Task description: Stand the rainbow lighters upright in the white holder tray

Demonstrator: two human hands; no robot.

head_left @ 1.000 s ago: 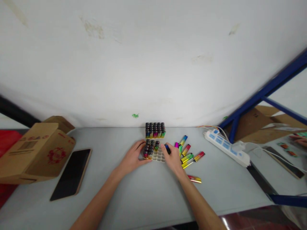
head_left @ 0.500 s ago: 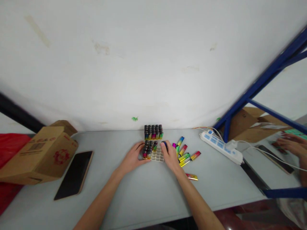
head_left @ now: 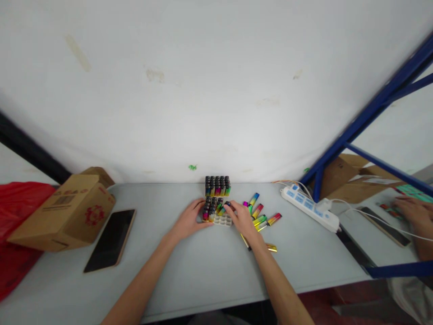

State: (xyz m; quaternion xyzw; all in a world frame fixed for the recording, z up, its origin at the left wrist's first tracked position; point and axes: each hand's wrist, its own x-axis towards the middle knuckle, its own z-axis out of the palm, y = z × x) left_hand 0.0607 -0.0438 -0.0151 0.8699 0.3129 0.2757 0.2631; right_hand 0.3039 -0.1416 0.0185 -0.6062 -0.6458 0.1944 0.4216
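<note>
A pale tray with round-edged cells lies on the table, its left columns filled with upright black-topped lighters. My left hand is curled around the tray's left side, thumb at the near edge. My right hand pinches a shiny coloured lighter, tilted over the tray's middle cells; its lower end is partly hidden among the others. Behind the tray stands a full block of upright lighters. Several loose metallic lighters lie beside and partly under my right forearm.
A white power strip with cables sits at the right, near a blue metal frame. On the left are a tablet-like black device, a cardboard box and a red bag. Another person's hand shows at far right.
My right hand has moved slightly left, bringing the lighter from the tray's right edge to its middle, where it now tilts. My left hand stays at the tray. The camera view has shifted a little.
</note>
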